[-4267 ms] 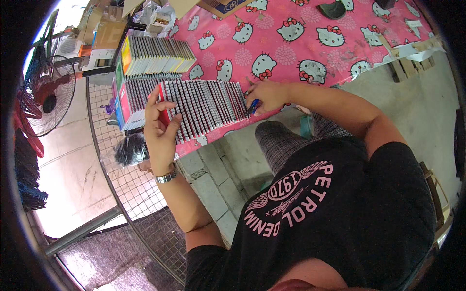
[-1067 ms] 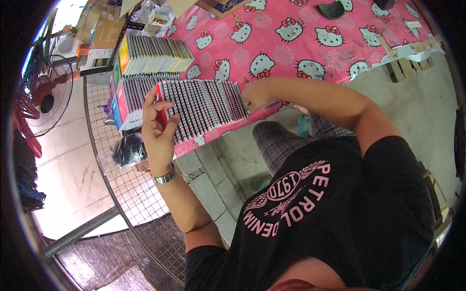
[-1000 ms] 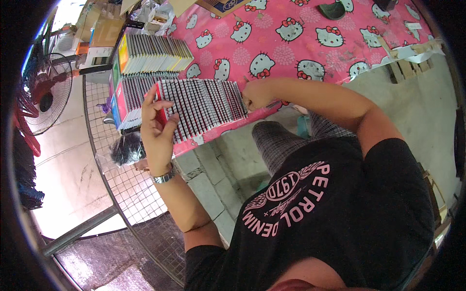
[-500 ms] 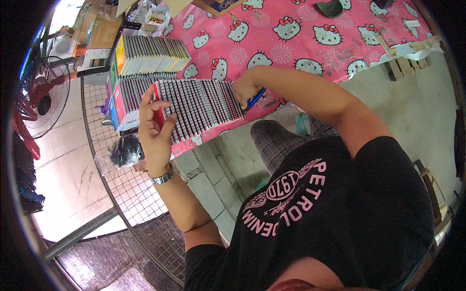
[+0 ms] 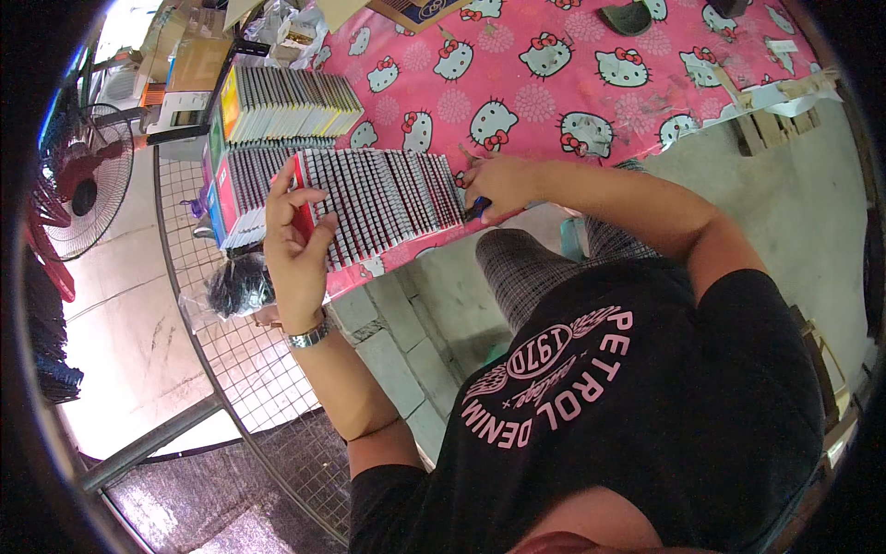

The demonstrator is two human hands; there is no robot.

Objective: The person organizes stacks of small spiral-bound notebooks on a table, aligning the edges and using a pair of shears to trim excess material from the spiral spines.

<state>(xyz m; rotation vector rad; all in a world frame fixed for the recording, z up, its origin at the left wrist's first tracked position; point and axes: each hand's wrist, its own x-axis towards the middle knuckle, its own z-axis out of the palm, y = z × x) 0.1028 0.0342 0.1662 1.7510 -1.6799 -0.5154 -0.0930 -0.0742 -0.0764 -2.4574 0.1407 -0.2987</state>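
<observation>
A row of spiral-bound notebooks [image 5: 378, 203] stands packed on the near edge of the table, wire spines up, with a red cover at its left end. Against that end rests my left hand [image 5: 297, 231], fingers spread, the thumb apart over the first spines. At the row's right end, my right hand [image 5: 506, 187] is closed around a small blue-handled tool [image 5: 478, 208]. Its dark tip points at the lower right corner of the last notebooks. My fingers hide most of the tool, so its exact kind is unclear.
More notebooks [image 5: 291, 103] with yellow covers stand stacked behind on the left, next to other coloured ones. A pink patterned cloth [image 5: 544, 92] covers the table. A dark curved object [image 5: 626, 17] lies at the back. A fan [image 5: 88, 194] and wire mesh [image 5: 277, 369] are at the left.
My right hand has drawn back slightly to the right and toward me, with the blue-handled tool turned lower. The left hand has barely moved.
</observation>
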